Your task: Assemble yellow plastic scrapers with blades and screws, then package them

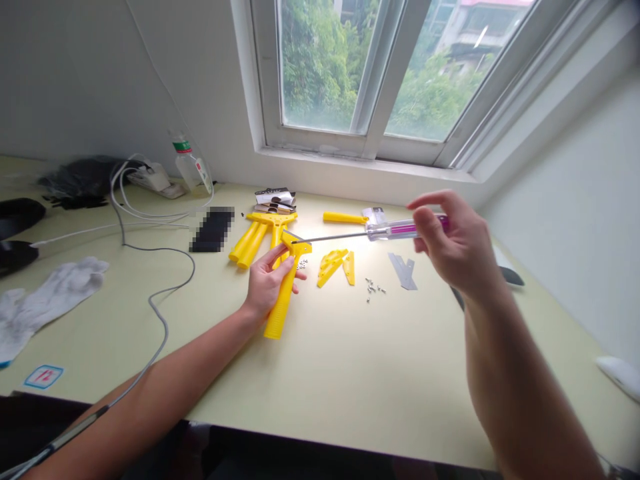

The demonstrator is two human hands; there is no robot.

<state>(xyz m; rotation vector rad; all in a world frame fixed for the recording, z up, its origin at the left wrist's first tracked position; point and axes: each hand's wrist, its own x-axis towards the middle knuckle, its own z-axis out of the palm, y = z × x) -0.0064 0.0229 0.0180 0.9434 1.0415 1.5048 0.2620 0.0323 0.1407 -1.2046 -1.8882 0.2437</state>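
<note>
Left hand (267, 283) closed around the handle of a yellow plastic scraper (281, 310), its long axis pointing up and away from the wrist. Right hand (455, 243) pinches a purple-handled screwdriver (400, 230) in its fingertips; the near-level shaft runs leftward from that hand, tip at the scraper's head.

- The right hand (453, 243) hides the end of the screwdriver's handle (400, 230).
- The left hand (267, 283) covers part of the yellow plastic scraper (281, 303).
- The screwdriver shaft (335, 235) ends in a tip too fine to show what it touches.
- The small metal screws (373, 288) are too tiny to show heads or threads.
- The black rectangular object (213, 229) is blurred into blocks.
- The printed cards (274, 198) are too small to read.
- The dark items (17, 217) are cut off by the left edge.
- The left forearm (125, 393) and right forearm (520, 393) run off the bottom edge.
</note>
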